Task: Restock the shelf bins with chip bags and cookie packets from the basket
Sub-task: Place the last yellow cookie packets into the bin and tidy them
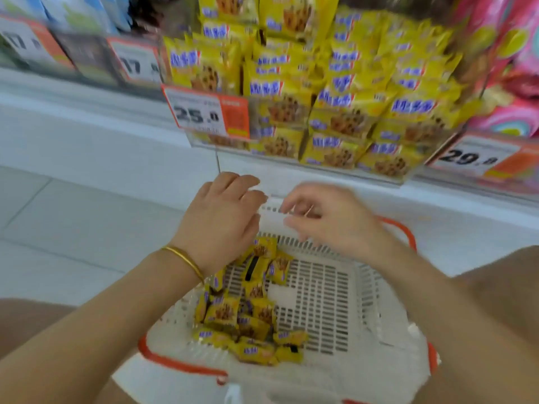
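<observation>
My left hand [221, 220] and right hand [329, 223] hover over the far rim of the white basket [379, 304], each grip loose and empty, with the yellow cookie packets [248, 316] heaped along its left side below the shelf bin [350, 170].

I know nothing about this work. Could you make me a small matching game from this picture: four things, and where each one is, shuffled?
Things:
1 gold bracelet
2 price tag reading 25
3 loose yellow packets
4 pink bags

Places:
A in the white basket
B far right, beside the shelf bin
C just behind the left hand
D on that bin's front

Pairs: 1-C, 2-D, 3-A, 4-B.
</observation>
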{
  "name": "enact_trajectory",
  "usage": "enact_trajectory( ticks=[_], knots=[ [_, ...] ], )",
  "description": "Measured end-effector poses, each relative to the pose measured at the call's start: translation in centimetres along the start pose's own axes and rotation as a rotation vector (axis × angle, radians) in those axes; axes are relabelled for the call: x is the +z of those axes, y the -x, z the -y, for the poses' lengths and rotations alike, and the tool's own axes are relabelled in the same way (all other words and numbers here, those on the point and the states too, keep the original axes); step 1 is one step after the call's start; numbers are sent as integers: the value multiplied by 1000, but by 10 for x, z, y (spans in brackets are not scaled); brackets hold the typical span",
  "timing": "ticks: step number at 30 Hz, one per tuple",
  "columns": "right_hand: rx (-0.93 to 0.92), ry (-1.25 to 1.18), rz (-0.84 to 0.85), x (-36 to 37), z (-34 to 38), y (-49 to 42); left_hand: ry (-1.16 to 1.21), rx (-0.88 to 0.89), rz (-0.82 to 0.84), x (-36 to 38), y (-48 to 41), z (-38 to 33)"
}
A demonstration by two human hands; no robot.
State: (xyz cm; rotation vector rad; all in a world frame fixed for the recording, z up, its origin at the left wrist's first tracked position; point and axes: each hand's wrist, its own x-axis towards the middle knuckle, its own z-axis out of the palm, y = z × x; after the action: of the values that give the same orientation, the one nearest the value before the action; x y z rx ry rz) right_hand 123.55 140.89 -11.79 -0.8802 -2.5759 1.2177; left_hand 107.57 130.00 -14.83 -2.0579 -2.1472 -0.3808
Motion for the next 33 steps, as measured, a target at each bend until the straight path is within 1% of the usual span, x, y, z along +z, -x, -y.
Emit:
enact_trajectory(
  ticks=[2,3,5,7,9,10,12,14,16,18,20,23,24,26,28,30,32,33],
  knots=[
    [154,168,204,49,-64,-20,-27,-8,112,18,7,1],
    [191,274,282,72,-96,-28,-45,-13,153,24,10,1],
    [208,466,381,111,-150,-39,-55,-47,213,33,11,4],
    [140,606,480,142,-188,-42,-45,-96,249,40,12,8],
    [-6,745,582,165,-212,-45,-35,-136,271,47,11,11],
    [-45,781,614,174,-220,-47,-32,-154,284,50,11,12],
    [-32,808,634,188,-231,-53,-37,-180,296,56,8,12],
    [39,828,631,202,-236,-52,-24,-205,326,59,5,12],
    [66,812,489,215,-240,-47,12,-231,365,61,5,11],
    [134,825,466,217,-238,-41,26,-245,393,62,7,12],
    [182,797,518,214,-242,-33,32,-250,411,61,10,13],
    [222,838,580,205,-248,-16,32,-271,403,60,14,12],
    [225,812,558,202,-247,-14,35,-269,395,60,14,10],
    [311,624,498,193,-237,-14,47,-265,441,61,11,5],
    [452,317,404,177,-218,-22,90,-274,555,60,3,-1],
    [572,-52,308,152,-186,-30,222,-333,660,57,-7,-9],
    [643,-447,247,124,-150,-33,345,-369,755,53,-14,-17],
    [634,-578,235,111,-131,-32,397,-376,794,51,-16,-22]
  ],
)
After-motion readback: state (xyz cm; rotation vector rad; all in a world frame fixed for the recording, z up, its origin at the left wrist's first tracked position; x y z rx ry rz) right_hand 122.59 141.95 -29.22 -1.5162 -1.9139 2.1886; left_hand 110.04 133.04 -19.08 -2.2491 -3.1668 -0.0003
